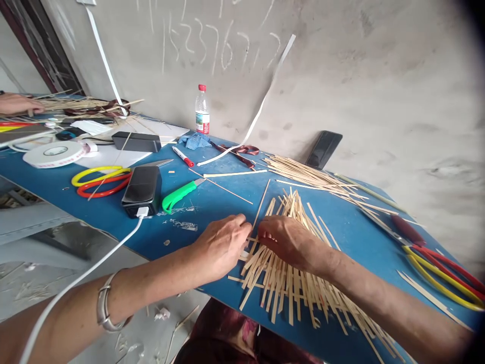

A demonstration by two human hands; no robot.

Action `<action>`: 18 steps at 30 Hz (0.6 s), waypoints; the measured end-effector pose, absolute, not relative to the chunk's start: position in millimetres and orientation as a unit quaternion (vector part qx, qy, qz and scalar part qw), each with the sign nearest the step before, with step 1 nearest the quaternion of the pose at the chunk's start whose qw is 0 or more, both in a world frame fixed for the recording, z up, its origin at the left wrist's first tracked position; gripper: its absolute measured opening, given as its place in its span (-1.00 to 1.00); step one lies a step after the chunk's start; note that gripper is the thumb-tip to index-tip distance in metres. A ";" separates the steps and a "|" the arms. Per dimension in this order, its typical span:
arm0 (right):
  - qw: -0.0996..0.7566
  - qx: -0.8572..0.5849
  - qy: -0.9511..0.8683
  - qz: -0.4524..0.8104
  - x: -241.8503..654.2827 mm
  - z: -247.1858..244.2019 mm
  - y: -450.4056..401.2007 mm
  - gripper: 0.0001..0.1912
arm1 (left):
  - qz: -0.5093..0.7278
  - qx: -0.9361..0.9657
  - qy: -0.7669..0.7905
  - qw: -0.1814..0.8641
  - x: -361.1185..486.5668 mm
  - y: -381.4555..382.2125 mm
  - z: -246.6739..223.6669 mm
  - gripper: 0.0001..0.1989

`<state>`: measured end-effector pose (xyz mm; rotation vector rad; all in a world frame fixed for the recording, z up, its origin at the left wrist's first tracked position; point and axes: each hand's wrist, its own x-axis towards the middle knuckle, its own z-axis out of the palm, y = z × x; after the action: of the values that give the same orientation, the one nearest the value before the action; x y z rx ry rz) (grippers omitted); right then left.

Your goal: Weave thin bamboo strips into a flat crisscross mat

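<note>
A fan of pale bamboo strips [291, 288], partly woven with a few crosswise strips, lies at the table's front edge. My left hand [227, 242] is closed in a pinch at the left side of the weave. From its fingertips a single thin bamboo strip [261, 206] slants up and away. My right hand [290, 240] lies across the upper part of the fan, its fingers curled down onto the bamboo strips. Its fingertips are partly hidden, and the two hands are a small gap apart.
On the blue table [220, 202] are a green-handled knife [180, 196], a black device [142, 189] with a white cable, scissors [102, 181], other scissors [443, 268], a marker [183, 156], a bottle [202, 111] and a strip pile [310, 174]. Another person's hand [18, 104] shows far left.
</note>
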<state>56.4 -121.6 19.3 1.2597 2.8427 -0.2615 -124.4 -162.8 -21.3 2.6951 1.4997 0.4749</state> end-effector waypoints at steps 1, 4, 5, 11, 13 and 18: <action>0.008 0.399 0.912 -0.097 56.2 18.9 -120.1 -0.84 | 0.159 0.858 0.488 0.019 -124.1 -163.2 -19.5 -0.90; -0.010 0.384 0.914 -0.129 59.3 17.2 -115.9 -0.84 | 0.194 0.836 0.509 0.065 -125.2 -172.9 -13.1 -0.93; -0.017 0.377 0.916 -0.139 61.2 16.7 -114.6 -0.85 | 0.207 0.831 0.509 0.087 -126.1 -178.9 -11.5 -0.93; -0.033 0.360 0.907 -0.216 70.0 16.0 -108.5 -0.87 | 0.217 0.811 0.509 0.190 -131.9 -215.1 -15.1 -0.93; -0.032 0.360 0.904 -0.227 70.3 15.9 -107.5 -0.86 | 0.213 0.810 0.508 0.198 -133.0 -216.8 -16.5 -0.90; -0.038 0.357 0.901 -0.244 69.7 14.9 -104.2 -0.83 | 0.224 0.819 0.507 0.150 -135.3 -198.2 -9.3 -0.86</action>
<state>69.7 -104.2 14.9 1.1489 2.9012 -0.7847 -135.3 -198.2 -9.3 2.3524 1.4553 0.6437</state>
